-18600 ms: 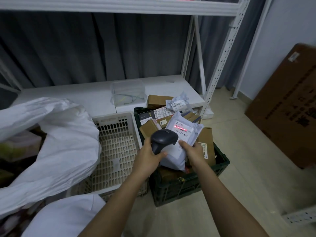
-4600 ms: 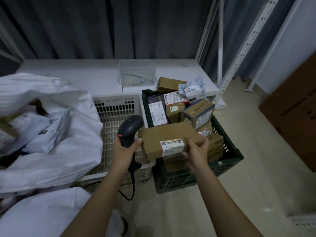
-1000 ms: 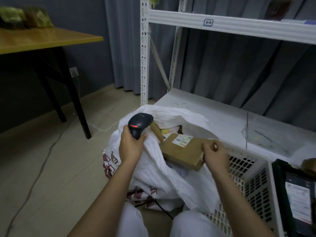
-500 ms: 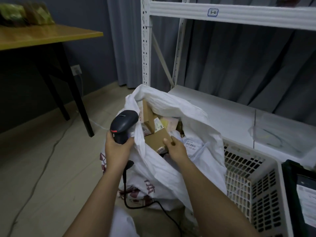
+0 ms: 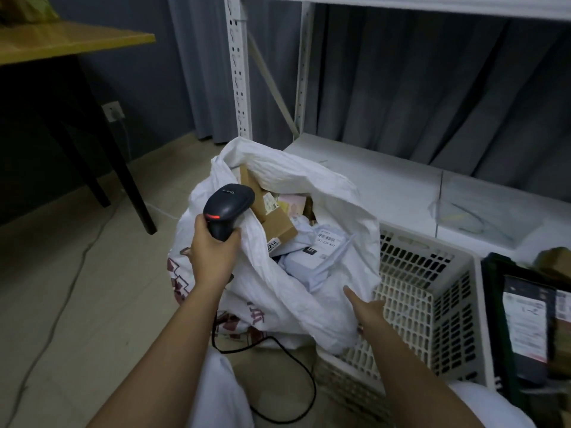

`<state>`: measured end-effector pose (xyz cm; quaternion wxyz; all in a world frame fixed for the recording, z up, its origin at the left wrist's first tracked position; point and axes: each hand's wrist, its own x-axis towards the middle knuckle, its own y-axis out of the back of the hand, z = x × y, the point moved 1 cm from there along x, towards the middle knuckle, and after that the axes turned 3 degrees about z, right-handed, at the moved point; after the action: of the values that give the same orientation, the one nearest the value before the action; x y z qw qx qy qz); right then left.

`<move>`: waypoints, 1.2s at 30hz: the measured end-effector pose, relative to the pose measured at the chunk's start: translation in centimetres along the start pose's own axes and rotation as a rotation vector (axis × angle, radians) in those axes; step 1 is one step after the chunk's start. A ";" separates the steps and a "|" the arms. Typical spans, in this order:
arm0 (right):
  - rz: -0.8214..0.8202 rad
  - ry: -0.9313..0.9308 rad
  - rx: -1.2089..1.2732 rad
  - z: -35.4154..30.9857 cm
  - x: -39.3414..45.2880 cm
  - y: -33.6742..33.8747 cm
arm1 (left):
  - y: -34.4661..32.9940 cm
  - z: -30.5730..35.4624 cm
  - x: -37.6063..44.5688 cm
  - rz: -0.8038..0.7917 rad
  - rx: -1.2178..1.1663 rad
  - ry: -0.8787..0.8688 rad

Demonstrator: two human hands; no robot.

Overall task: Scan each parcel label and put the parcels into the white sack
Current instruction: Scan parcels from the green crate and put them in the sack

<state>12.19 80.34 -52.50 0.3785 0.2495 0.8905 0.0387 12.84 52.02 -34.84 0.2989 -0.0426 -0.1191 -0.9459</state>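
1. Left hand [image 5: 211,253] is wrapped around the handle of a dark barcode scanner [image 5: 228,208], held upright at the left lip of the white sack [image 5: 324,186]. A red light shows on the scanner just above the fingers.
2. Scanner's black cable [image 5: 296,366] drops below the hand and loops over the floor [image 5: 92,304] in front of the sack.
3. Right hand [image 5: 369,310] is at the sack's right edge, thumb raised against the white fabric. Its fingers are hidden behind the folded rim, so I cannot tell whether they grasp the fabric or lie loose.
4. Sack stands open on the floor, mouth toward the camera, red print on its lower front.
5. Parcels lie inside the sack: a brown cardboard box [image 5: 278,227] tilted on its edge near the scanner, with a white label on its side; beside it a pale poly mailer [image 5: 312,261] with a printed label and a small black tag.
6. White perforated basket [image 5: 432,304] sits just right of the sack, the sack's edge draped over its corner.
7. Dark crate [image 5: 494,335] at far right holds more labelled parcels, partly cut off by the frame.
8. Behind: the low shelf [image 5: 386,180] of a white metal rack, grey curtain, and a wooden surface [image 5: 61,41] on black legs at upper left.
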 end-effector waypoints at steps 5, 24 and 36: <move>0.172 0.257 0.034 -5.1 -2.9 -1.1 | 0.5 0.1 -0.1 0.056 -0.014 0.046; -0.257 0.466 -0.198 -11.6 -13.9 7.3 | 3.4 4.0 -4.5 0.108 -0.048 -0.082; -0.263 0.768 -0.012 -11.2 -23.0 12.3 | -1.2 12.0 -12.6 -0.294 -0.085 -0.272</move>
<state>23.02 81.50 -26.31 0.0213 0.0986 0.9912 0.0855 22.61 62.95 -25.42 0.1366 -0.1647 -0.1231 -0.9690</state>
